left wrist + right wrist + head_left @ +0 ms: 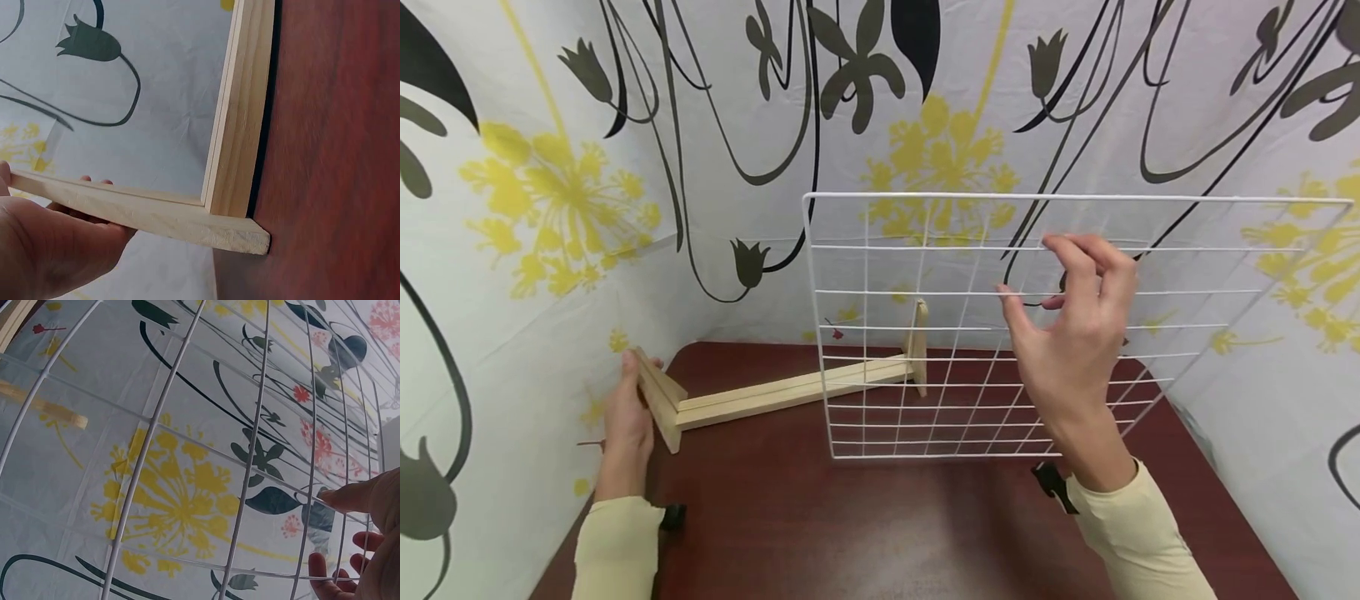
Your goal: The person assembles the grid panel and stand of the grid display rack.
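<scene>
A pale wooden stand (790, 395), made of a long crossbar with an upright piece at each end, rests on the table. My left hand (627, 417) holds its left end piece; in the left wrist view, the thumb side lies in front of that board (150, 212) and fingertips show behind. A white wire grid (887, 292) stands tilted on the right, in front of the stand's far end. My right hand (1075, 333) grips the grid's wires at its right half, with thumb and fingers curled at them. The right wrist view shows the fingers partly behind the wires.
Beneath everything is a dark reddish-brown table (865, 533). White sheeting (715, 208) printed with yellow and grey flowers surrounds it at the back and sides. Each wrist bears a small black strap piece, such as the right strap (1055, 486).
</scene>
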Demonstrator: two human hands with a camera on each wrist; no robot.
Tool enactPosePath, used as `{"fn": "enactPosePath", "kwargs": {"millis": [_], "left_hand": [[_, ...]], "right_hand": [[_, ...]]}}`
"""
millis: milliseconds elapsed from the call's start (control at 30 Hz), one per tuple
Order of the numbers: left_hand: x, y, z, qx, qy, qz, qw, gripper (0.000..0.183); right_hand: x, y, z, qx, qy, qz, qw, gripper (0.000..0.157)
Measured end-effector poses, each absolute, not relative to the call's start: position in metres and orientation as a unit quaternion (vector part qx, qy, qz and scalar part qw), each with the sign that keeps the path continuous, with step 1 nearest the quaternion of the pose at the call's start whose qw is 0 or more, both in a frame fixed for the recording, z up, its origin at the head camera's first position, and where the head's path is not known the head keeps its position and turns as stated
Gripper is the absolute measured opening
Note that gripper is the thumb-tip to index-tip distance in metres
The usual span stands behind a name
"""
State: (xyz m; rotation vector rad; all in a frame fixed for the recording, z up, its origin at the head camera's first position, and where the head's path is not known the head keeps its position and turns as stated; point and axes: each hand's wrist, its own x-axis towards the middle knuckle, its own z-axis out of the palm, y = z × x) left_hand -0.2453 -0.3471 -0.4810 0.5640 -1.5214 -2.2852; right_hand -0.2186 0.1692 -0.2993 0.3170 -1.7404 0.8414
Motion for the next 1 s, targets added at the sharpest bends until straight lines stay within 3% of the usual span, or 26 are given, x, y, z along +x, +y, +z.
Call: {"fn": "enactPosePath", "kwargs": {"millis": [100, 200, 567, 1000], "left_hand": [[-0.258, -0.341, -0.483, 0.182, -0.529, -0.816, 0.147, 0.049], [-0.271, -0.333, -0.485, 0.169, -0.541, -0.813, 0.130, 0.045], [-0.317, -0.270, -0.488, 0.095, -0.606, -0.789, 0.039, 0.063], [-0.345, -0.196, -0.488, 0.070, -0.597, -0.799, 0.023, 0.082]], "right_hand": [[-0.217, 0.171, -0.299, 0.133, -0.737, 0.360, 0.556, 0.059], [-0.216, 0.172, -0.298, 0.132, -0.735, 0.363, 0.557, 0.058], [-0.214, 0.177, -0.295, 0.124, -0.731, 0.364, 0.564, 0.057], [-0.216, 0.176, -0.298, 0.124, -0.729, 0.366, 0.565, 0.056]]}}
